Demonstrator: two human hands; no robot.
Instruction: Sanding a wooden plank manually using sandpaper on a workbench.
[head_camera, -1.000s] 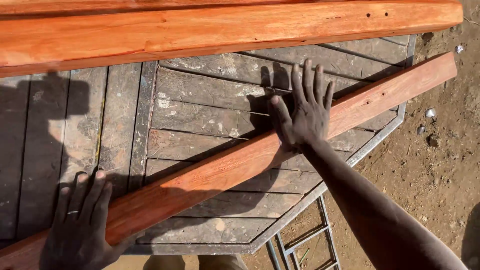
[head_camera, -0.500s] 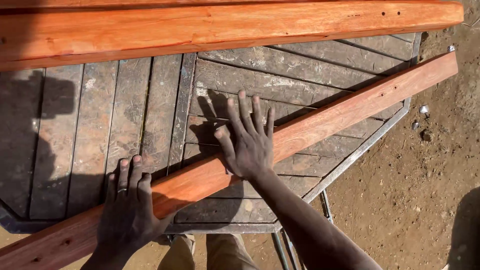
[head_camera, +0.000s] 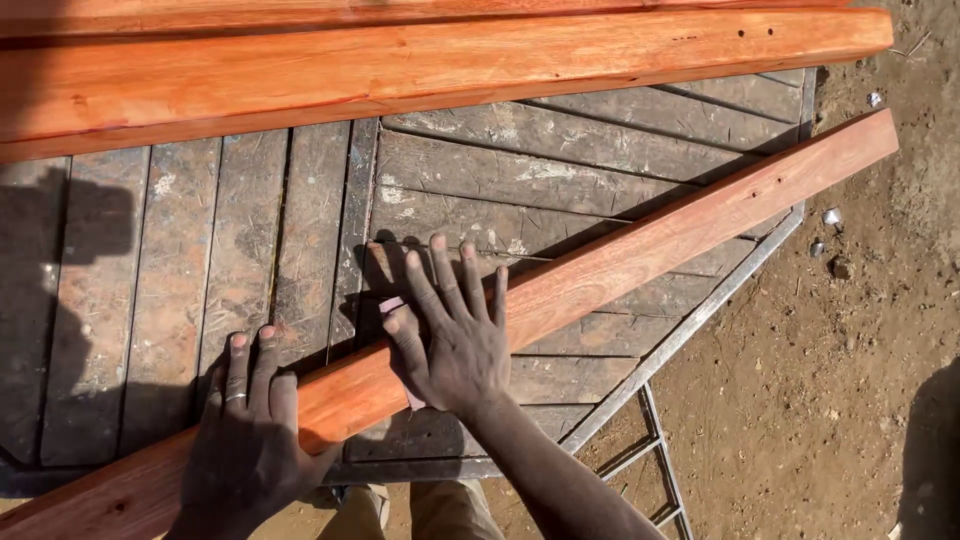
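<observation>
Lying diagonally across the weathered slatted wooden table (head_camera: 250, 250), the reddish wooden plank (head_camera: 640, 250) runs from the lower left to the upper right corner, past the table's metal edge frame (head_camera: 690, 330). The left hand (head_camera: 250, 440) presses flat on the plank's lower portion, fingers extended, a ring visible. The right hand (head_camera: 455, 335) lies spread and open on the plank beside it, covering a small pinkish piece, possibly sandpaper. Two wider reddish boards (head_camera: 400, 70) rest along the table's far side. Bare dirt ground (head_camera: 860, 400) lies at right.
</observation>
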